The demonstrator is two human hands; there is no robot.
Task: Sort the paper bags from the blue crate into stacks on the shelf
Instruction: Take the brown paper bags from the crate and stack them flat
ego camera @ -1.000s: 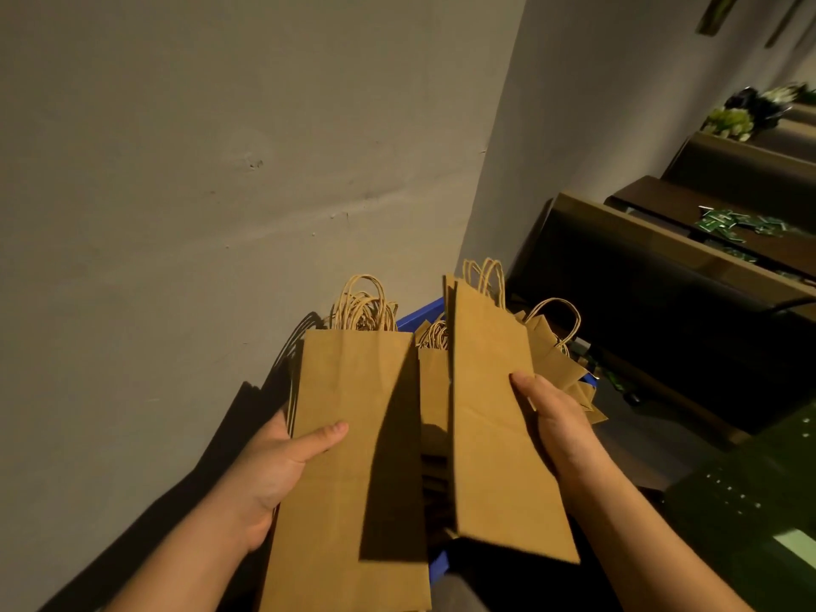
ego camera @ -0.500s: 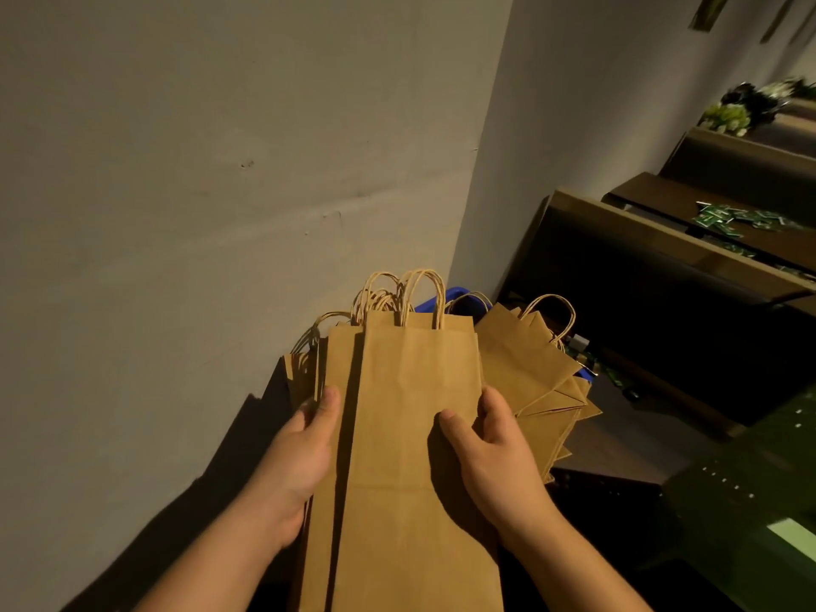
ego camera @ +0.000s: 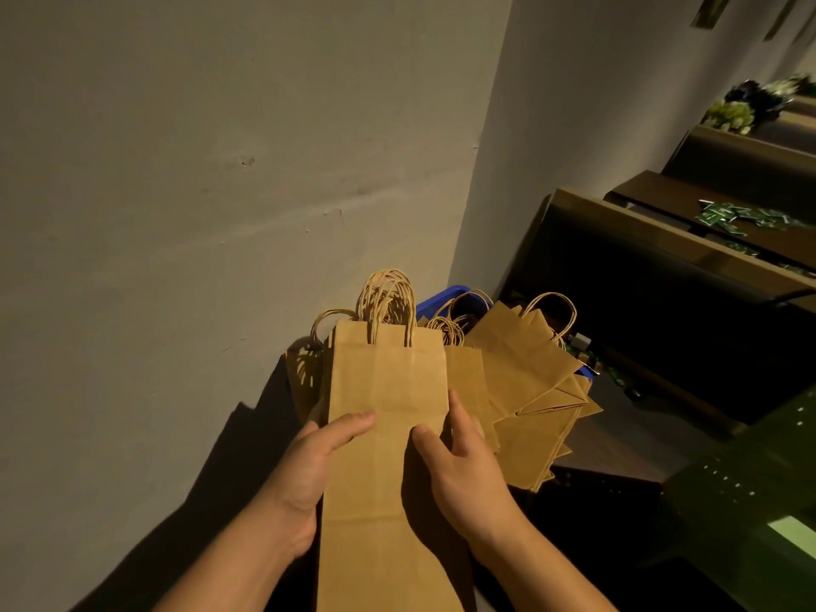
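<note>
Left hand [ego camera: 315,470] and right hand [ego camera: 463,470] grip, thumbs on top; forearms converge.

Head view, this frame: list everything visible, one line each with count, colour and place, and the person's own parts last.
Held paper bags: a bundle, exact count unclear, brown with twisted handles, centre, between both hands.
Fanned paper bags: several, brown, right of the held bundle, over the crate.
Blue crate: one, only its rim shows behind the bags.
Shelf: dark brown boards, right side.
Green packets: many, scattered on an upper shelf board.
Plants: green, blurred, top right.
Wall: pale grey, left and rear.
Left hand: grips the bundle's left edge, thumb on top.
Right hand: grips the right edge, thumb on top.
</note>
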